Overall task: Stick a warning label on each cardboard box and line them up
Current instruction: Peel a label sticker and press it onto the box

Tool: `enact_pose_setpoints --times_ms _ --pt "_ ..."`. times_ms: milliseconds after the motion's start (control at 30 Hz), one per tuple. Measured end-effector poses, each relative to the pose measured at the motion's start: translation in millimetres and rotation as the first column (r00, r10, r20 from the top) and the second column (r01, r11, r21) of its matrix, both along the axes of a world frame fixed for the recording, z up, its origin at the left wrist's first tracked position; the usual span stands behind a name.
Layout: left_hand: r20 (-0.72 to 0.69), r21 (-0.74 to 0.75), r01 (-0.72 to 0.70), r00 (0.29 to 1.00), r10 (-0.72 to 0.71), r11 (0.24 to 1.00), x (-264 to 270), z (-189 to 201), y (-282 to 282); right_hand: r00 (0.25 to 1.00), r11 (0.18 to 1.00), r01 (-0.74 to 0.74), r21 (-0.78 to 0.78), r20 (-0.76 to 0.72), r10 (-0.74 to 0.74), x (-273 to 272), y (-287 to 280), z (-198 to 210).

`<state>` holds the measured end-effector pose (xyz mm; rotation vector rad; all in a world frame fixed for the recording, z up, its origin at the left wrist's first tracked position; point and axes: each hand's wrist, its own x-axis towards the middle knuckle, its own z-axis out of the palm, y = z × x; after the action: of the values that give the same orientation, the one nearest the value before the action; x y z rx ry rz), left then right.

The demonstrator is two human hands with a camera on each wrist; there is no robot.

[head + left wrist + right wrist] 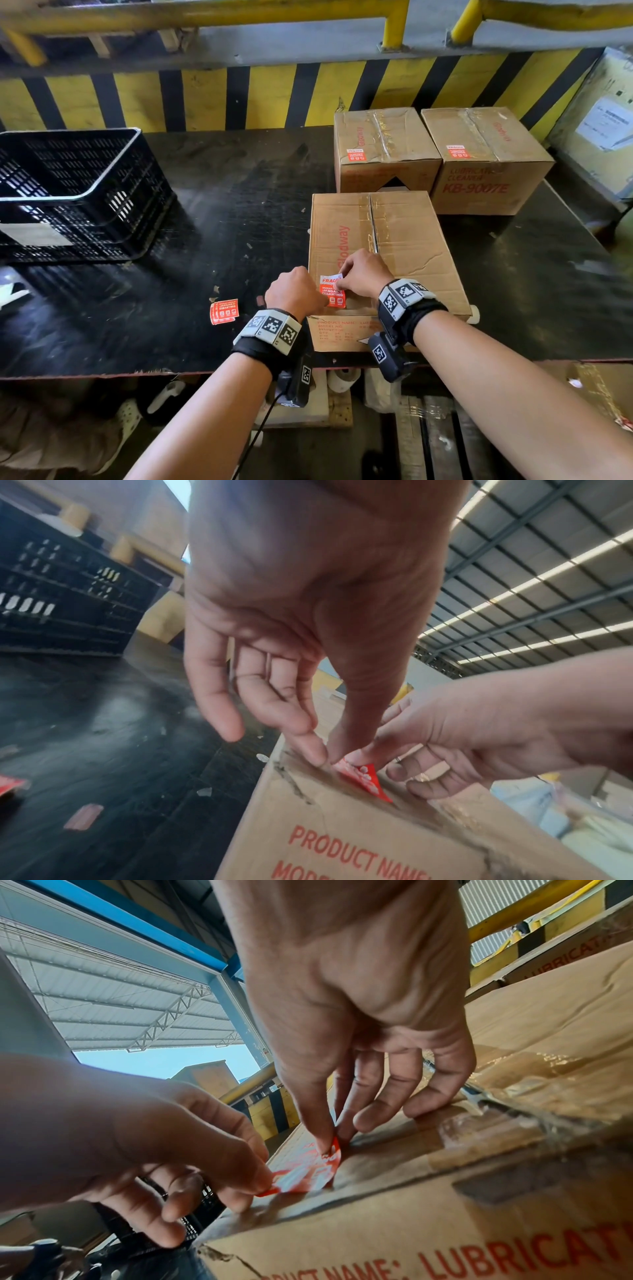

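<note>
Warning label [331, 290]: red/white, on near-left corner of front box [404, 246] top; top edge not yet flat.
Head – L hand [295, 292]: fingertips pinch label's lower-left edge.
Head – R hand [363, 272]: thumb + forefinger pinch label's upper-right corner.
Head – rear boxes: 2, side by side at table [205, 240] back; left one [383, 150] and right one [486, 161] each w/ label on top.
Head – spare labels [224, 311]: small stack on table, left of front box.
Head – crate [78, 195]: black, far left.
L wrist – L hand [308, 615]: thumb + forefinger on label [363, 777] at box [342, 831] edge; other fingers loose.
R wrist – R hand [359, 1001]: thumb + forefinger grip label [308, 1172], corner lifted; remaining fingers rest on box [445, 1177] top.
</note>
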<state>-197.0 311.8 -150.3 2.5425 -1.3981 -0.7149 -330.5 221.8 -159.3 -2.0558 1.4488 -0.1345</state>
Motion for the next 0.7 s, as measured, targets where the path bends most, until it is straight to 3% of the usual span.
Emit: enact_pose_setpoints --times_ms 200,300,367,467,700 --pt "0.032 -0.094 0.169 0.986 -0.167 0.981 9.3 -12.1 10.9 1.000 1.000 0.000 -0.017 0.016 0.000 -3.5 4.5 0.7" --pt "0.096 -0.165 0.366 0.930 -0.354 0.916 17.8 -18.2 21.7 1.000 1.000 0.010 -0.020 0.028 -0.009 -4.0 5.2 0.9" --pt "0.133 -0.116 0.451 0.890 -0.436 0.885 22.7 -24.3 28.9 0.999 1.000 0.015 -0.021 0.034 -0.014 -4.1 5.4 1.0" --pt "0.117 -0.026 0.456 0.885 -0.450 0.890 26.9 -38.4 35.1 0.999 1.000 0.006 -0.018 0.041 -0.005 -5.0 6.3 1.5" --pt "0.075 -0.056 0.411 0.910 -0.407 0.910 26.9 -52.6 34.9 0.998 0.997 -0.009 -0.071 0.054 0.013 -8.2 10.6 -0.4"
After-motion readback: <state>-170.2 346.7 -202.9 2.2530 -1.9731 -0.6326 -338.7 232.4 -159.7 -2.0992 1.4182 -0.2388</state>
